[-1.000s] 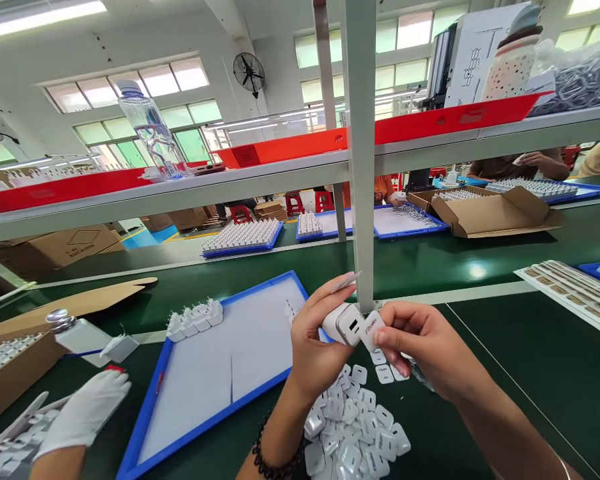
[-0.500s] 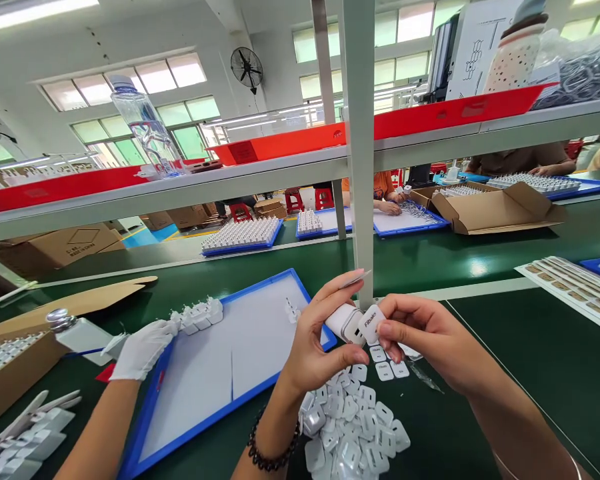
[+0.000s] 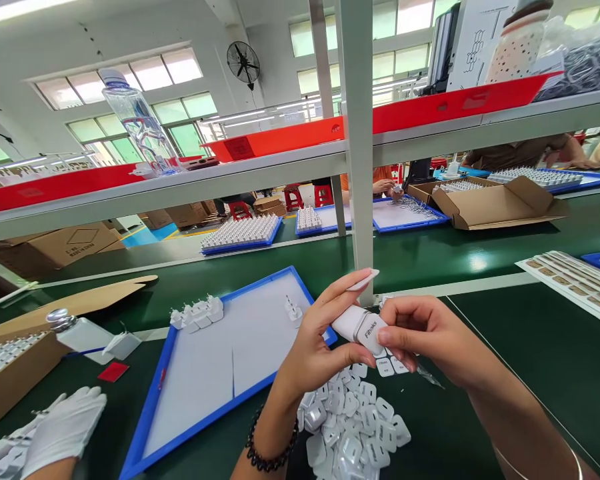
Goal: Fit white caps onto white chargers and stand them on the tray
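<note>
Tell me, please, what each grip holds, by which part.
Left grip: a charger, by its palm-side end, plus a thin piece, by one side. Right grip: a printed cover, by its edge.

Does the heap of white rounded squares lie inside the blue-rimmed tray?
No, the heap of white rounded squares lies on the green tabletop, outside the tray.

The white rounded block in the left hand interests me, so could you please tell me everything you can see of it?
The white rounded block is smooth and looks like plastic, with a thin greyish line near one end. The bare left hand holds it tilted, that end slanting down toward the bare right hand. There, the right hand's grip holds a white rounded-square plate printed "Fibaks" over the end face, hiding it; whether the plate is fixed cannot be told.
</note>
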Demonstrator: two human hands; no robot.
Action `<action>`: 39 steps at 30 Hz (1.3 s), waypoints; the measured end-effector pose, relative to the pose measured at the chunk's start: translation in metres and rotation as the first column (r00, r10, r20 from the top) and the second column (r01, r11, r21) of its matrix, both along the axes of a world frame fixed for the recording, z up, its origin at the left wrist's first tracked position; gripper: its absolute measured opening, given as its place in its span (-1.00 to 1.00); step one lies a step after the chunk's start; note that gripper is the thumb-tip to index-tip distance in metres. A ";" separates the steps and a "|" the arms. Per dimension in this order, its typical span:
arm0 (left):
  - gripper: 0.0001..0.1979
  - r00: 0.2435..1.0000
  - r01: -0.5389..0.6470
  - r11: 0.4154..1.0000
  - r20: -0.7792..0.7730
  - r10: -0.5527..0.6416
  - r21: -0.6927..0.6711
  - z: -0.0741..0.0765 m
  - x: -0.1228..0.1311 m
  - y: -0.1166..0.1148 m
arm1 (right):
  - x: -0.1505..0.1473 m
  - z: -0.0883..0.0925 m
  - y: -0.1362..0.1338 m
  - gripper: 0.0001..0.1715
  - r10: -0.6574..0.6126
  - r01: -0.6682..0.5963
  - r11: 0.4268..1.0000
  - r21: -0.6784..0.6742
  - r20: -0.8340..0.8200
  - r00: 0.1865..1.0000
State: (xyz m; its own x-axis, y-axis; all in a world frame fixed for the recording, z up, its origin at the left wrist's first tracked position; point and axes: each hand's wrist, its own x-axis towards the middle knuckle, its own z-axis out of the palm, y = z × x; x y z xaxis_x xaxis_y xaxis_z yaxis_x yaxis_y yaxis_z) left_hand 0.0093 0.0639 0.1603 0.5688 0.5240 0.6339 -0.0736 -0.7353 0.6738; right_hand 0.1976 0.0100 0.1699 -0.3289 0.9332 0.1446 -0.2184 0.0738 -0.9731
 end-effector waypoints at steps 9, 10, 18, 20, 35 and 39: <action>-0.25 1.000 0.005 0.999 -0.010 -0.004 0.039 0.003 0.002 -0.003 | 0.002 0.000 -0.001 -0.61 0.001 -0.001 1.000 0.004 0.043 0.999; -0.25 1.000 0.001 0.999 -0.017 0.000 0.042 0.003 0.002 -0.003 | 0.003 0.001 0.000 -0.61 0.001 -0.001 1.000 0.002 0.046 0.999; -0.21 0.992 -0.051 0.994 -0.111 0.062 0.099 0.003 -0.002 -0.008 | 0.002 0.000 0.000 -0.58 0.012 -0.012 1.000 -0.020 0.015 1.000; -0.21 0.991 -0.049 0.994 -0.121 0.061 0.099 0.004 -0.003 -0.009 | 0.001 0.001 0.000 -0.56 0.017 -0.017 1.000 -0.025 0.007 1.000; -0.29 0.985 -0.042 0.993 -0.160 0.059 0.107 0.006 -0.003 -0.011 | 0.001 -0.004 0.001 -0.56 0.056 -0.062 0.993 -0.100 -0.061 0.997; -0.22 0.988 -0.051 0.987 -0.140 0.073 0.152 0.004 -0.001 -0.009 | 0.002 -0.004 0.004 -0.55 0.052 -0.062 0.990 -0.130 -0.079 0.996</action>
